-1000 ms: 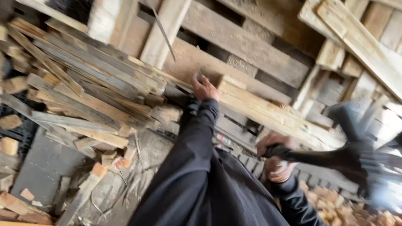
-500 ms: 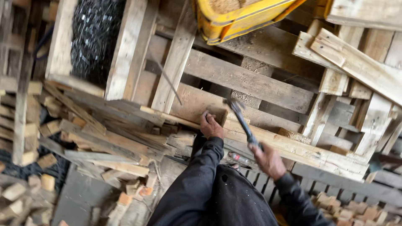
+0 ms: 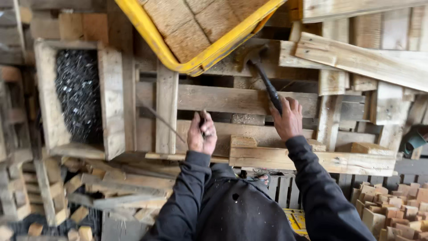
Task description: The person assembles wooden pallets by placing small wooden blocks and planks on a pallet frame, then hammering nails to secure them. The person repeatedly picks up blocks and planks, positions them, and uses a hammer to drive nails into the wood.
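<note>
My right hand (image 3: pixel 289 119) grips the dark handle of a hammer (image 3: pixel 264 76), raised so its head points up toward a yellow bin. My left hand (image 3: pixel 201 134) is closed around a small dark object, likely a nail, held over the wooden pallet boards (image 3: pixel 223 100). A pale wooden plank (image 3: pixel 312 159) lies across the pallet just below both hands. Both arms wear dark sleeves.
A yellow bin (image 3: pixel 205 58) holding wood blocks hangs over the top. A wooden box of dark nails (image 3: pixel 78 96) sits at left. Loose slats (image 3: pixel 111 187) pile at lower left, small wood blocks (image 3: pixel 392 205) at lower right. More planks (image 3: pixel 365 58) stack at upper right.
My view has tilted up toward the pallet and bin. My right hand has swung the hammer from low at the right up to a raised position; my left hand has lifted off the plank.
</note>
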Tool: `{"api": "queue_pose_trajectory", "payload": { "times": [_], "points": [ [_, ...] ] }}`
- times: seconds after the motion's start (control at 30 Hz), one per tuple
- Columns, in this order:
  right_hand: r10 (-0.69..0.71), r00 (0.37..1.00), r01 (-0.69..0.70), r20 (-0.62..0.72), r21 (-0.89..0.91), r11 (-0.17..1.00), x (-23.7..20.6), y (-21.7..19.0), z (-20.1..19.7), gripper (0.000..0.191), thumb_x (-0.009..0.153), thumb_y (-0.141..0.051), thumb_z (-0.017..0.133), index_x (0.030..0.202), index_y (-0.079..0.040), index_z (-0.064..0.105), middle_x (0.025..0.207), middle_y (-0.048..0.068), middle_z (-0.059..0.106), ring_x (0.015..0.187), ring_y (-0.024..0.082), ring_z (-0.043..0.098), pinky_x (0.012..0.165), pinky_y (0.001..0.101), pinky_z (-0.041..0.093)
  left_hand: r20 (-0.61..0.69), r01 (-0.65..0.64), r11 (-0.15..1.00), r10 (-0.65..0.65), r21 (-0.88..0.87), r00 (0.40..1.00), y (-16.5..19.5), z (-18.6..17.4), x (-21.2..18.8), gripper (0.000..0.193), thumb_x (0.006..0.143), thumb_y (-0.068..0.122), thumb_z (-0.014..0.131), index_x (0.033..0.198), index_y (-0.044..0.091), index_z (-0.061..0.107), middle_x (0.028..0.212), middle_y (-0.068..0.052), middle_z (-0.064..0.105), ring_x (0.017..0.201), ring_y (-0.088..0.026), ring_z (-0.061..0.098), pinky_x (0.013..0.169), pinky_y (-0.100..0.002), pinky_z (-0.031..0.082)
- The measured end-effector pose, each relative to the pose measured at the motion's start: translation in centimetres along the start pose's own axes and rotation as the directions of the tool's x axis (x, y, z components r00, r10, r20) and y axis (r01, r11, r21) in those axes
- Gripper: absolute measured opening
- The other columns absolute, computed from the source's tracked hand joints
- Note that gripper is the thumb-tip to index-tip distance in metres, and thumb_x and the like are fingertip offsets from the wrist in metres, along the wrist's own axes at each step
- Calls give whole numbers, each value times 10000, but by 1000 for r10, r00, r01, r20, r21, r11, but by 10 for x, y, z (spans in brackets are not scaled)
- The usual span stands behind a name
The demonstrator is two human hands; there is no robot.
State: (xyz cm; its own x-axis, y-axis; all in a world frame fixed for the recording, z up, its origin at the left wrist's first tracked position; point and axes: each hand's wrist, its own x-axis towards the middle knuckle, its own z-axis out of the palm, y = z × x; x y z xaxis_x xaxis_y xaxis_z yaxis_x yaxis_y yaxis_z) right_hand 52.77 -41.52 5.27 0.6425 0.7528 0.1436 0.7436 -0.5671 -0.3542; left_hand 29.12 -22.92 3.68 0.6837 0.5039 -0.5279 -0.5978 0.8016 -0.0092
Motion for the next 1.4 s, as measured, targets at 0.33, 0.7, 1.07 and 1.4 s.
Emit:
{"api": "queue_pose_trajectory", "payload": {
  "times": [0.33,0.7,1.07,1.4],
  "points": [
    [338,876,-244,344,-288,926,-117,51,-82,502,853,-560,723,1173,-175,745,1137,129,666,1101,351,607,994,502,465,-135,447,750,-441,488,887,-59,15,-31,235,1042,283,618,1102,56,630,688,35,521,589,-104,512,552,-281,460],
    [529,531,-376,662,-376,847,-157,135,-122,938,626,-981,643,856,-80,764,814,120,682,859,271,657,838,436,506,-604,716,-77,-604,694,520,-214,-71,-105,496,962,436,670,1170,-13,642,689,57,466,541,-55,418,499,-242,385],
    [551,832,-553,65,16,833,-422,-32,-140,611,825,-698,635,733,-102,730,719,84,693,754,264,687,610,411,533,-669,799,80,-501,595,549,-154,-168,-233,496,845,602,633,1051,152,598,658,31,452,430,-87,329,400,-241,315],
    [967,38,-844,252,527,-104,-684,-110,-111,704,900,-755,488,874,-89,715,719,177,706,647,332,695,586,466,539,-809,22,-880,-427,475,405,-289,-196,-292,268,997,305,632,901,64,564,573,30,389,424,-74,319,377,-262,263]
  ]
}}
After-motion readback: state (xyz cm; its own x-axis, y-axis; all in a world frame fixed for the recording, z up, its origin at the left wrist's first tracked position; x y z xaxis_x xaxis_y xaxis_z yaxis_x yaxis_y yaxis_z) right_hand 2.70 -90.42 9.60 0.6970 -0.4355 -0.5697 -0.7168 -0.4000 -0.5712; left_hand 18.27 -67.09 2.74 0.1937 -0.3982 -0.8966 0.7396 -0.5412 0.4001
